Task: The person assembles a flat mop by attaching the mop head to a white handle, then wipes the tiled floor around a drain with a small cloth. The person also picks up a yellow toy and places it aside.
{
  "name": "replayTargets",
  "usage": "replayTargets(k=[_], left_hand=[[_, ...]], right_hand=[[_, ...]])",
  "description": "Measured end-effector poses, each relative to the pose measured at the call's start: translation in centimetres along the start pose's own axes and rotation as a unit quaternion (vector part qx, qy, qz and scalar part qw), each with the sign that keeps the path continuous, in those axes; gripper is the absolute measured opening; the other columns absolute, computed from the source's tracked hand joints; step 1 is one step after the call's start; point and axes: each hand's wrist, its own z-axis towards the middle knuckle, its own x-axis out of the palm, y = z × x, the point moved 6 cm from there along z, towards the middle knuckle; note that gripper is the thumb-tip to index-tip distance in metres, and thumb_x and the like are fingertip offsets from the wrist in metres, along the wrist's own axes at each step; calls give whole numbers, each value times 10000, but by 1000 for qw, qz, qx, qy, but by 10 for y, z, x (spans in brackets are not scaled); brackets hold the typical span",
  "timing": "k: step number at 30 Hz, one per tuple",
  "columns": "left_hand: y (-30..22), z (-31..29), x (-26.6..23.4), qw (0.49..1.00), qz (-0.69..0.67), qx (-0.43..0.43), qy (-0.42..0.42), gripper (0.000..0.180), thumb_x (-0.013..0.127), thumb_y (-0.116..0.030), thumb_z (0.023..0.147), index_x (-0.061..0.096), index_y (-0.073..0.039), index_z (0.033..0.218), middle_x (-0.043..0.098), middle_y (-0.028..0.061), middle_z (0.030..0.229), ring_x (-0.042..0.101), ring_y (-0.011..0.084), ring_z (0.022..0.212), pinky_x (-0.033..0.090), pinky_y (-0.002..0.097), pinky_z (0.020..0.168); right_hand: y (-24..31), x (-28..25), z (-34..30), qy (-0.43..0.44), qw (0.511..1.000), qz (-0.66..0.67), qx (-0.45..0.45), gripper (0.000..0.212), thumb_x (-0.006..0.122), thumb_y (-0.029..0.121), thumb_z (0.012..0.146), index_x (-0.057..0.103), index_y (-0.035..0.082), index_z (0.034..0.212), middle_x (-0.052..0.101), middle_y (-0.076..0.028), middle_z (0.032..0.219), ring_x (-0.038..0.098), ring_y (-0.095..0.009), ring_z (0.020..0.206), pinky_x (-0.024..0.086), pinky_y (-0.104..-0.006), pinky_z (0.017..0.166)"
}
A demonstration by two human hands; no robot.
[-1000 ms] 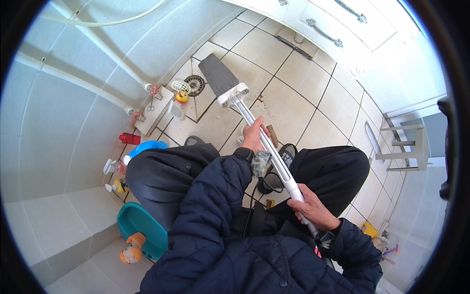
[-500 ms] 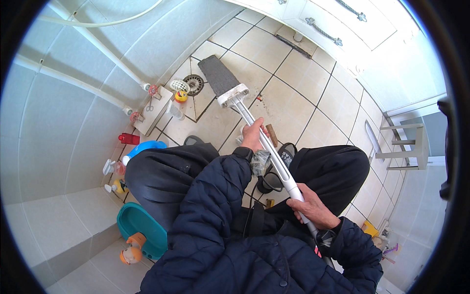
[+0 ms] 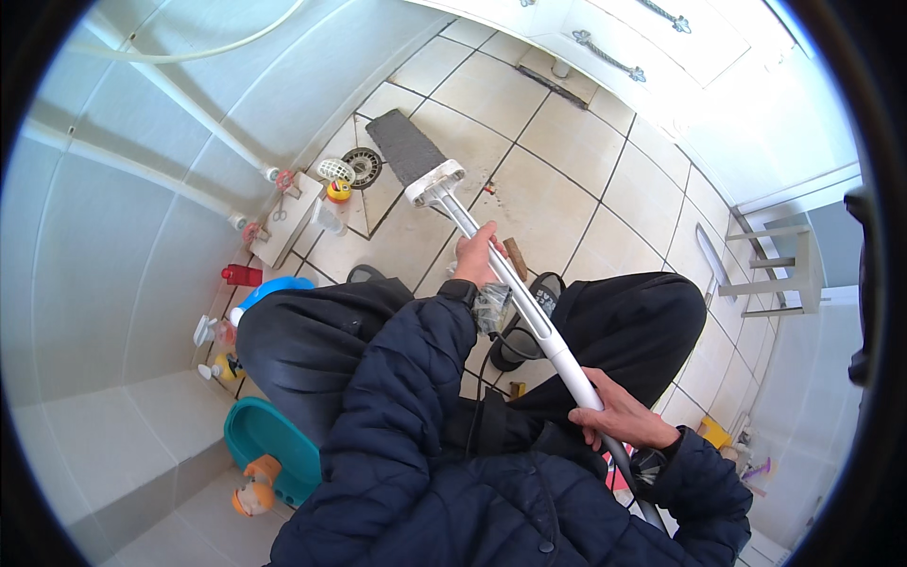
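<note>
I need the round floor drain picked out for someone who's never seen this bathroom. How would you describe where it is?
Start at the tiled floor and follow the white mop handle, gripped by both hands, up to the grey flat mop head. Just left of that head lies the drain cover. It is a dark, round metal grate set in the tile, unlike the white basket-like strainer beside it.

Floor [image 3: 557, 142] was pale square tile with dark grout. On it: grey mop head [image 3: 408, 149] lying flat, round drain [image 3: 363, 166] just beside it, red-yellow toy [image 3: 337, 190] near drain, red bottle [image 3: 242, 275] by wall, teal tub [image 3: 269, 444], dark slipper [image 3: 522, 331].
</note>
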Motion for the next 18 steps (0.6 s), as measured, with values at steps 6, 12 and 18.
replayTargets(k=[6,12,18], left_hand=[[-1,7,1,1000,3,11,14,280,730,-224,907,512,-84,799,564,81,638,590,209,531,534,382,500],[-2,12,3,1000,-13,4,5,286,717,-210,947,501,-99,797,503,24,633,536,167,551,519,342,555],[-6,29,10,999,-47,2,20,275,712,-184,939,493,-92,799,493,23,641,526,161,553,513,342,541]], right_hand=[[-12,-14,-24,15,1000,-21,-7,678,676,154,956,301,25,1508,630,-114,936,677,-152,717,571,-294,645],[6,-69,-78,-195,962,-86,-169,493,666,110,954,461,-15,1384,696,-149,1067,686,-195,930,552,-318,837],[7,-57,-131,-167,933,-302,-99,480,660,233,966,507,-6,1353,700,-172,992,702,-280,896,549,-349,821]])
